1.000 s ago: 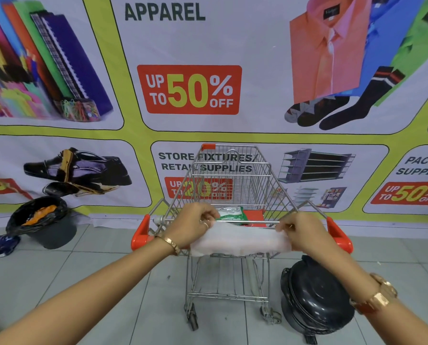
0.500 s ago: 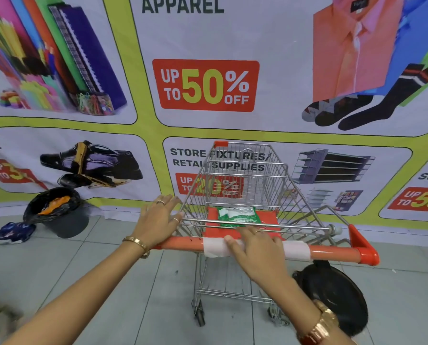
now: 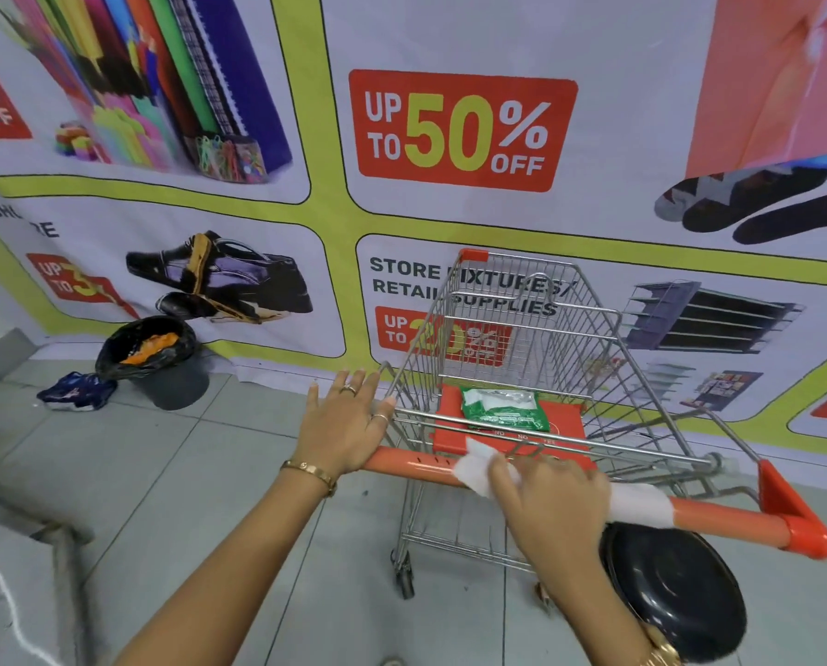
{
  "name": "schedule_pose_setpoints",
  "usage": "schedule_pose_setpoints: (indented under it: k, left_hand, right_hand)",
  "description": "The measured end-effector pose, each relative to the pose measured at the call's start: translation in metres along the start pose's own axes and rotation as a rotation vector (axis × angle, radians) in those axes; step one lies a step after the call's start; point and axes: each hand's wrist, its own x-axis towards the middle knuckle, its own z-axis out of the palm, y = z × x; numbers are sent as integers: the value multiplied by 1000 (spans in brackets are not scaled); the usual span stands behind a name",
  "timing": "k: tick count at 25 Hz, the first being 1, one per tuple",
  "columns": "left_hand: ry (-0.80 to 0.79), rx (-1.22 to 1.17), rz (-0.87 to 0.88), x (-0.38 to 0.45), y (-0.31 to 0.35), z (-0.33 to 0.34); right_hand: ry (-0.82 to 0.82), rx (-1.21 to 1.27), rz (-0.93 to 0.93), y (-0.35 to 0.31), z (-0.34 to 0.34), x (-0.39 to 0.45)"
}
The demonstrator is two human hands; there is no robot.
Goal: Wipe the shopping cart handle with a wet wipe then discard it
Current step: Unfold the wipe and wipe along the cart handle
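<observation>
Under your right hand (image 3: pixel 553 492), a soft white wet wipe (image 3: pixel 474 471) creases over the glossy orange plastic handle (image 3: pixel 728 519) of a bright wire-metal shopping cart (image 3: pixel 522 329). Beyond the handle, a shiny green plastic pack (image 3: pixel 503 408) lies on the matt orange seat flap (image 3: pixel 565 425). Below the handle, a glossy black lid (image 3: pixel 676 588) rests on smooth grey floor tiles (image 3: pixel 200 473).

Bare orange handle (image 3: pixel 728 519) lies free toward three o'clock up to the raised end bracket (image 3: pixel 796 516), while at nine o'clock the left hand (image 3: pixel 342 427) blocks the bar's end, wire basket rails (image 3: pixel 546 437) crowd twelve o'clock, and a black lid (image 3: pixel 673 588) sits below at five o'clock.
</observation>
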Motion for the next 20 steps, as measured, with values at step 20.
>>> schedule_pose_setpoints:
  k: [20]
  left_hand:
    - [55,-145,-73,-1,0,3]
  right_hand:
    - [145,-30,-94,-71,20,-4]
